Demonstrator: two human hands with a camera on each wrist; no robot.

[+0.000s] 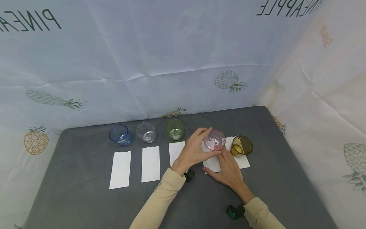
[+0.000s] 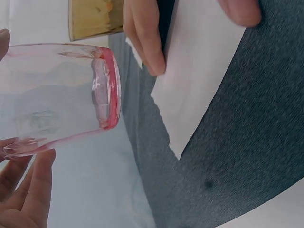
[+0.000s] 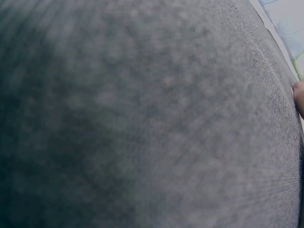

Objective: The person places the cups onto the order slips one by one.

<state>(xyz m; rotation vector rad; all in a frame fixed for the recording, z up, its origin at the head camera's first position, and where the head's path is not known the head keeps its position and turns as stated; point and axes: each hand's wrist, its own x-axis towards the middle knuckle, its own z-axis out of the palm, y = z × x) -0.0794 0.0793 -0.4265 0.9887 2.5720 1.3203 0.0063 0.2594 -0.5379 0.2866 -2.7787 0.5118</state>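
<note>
My left hand [image 1: 195, 148] grips a pink-tinted glass [image 1: 214, 140] between thumb and fingers. In the left wrist view, the glass [image 2: 61, 95] hangs above the table, its thick pink base toward the tabletop. Just below it, my right hand [image 1: 228, 168] lies low over a white paper strip [image 1: 211, 164], fingers extended and thumb spread. The left wrist view has the right hand's fingers [image 2: 147, 38] at one edge of that paper [image 2: 190, 80] and its thumb at the other. The right wrist view holds mostly blurred grey cloth, with a fingertip [image 3: 298, 95] at its right edge.
An amber glass [image 1: 241, 146] stands on another paper strip [image 1: 243, 162] at right. Green [image 1: 175, 129], clear [image 1: 146, 132] and blue [image 1: 120, 135] glasses line the back left, with paper strips [image 1: 150, 163] in front. A pineapple-print curtain [image 1: 171, 63] borders the grey table [image 1: 85, 203].
</note>
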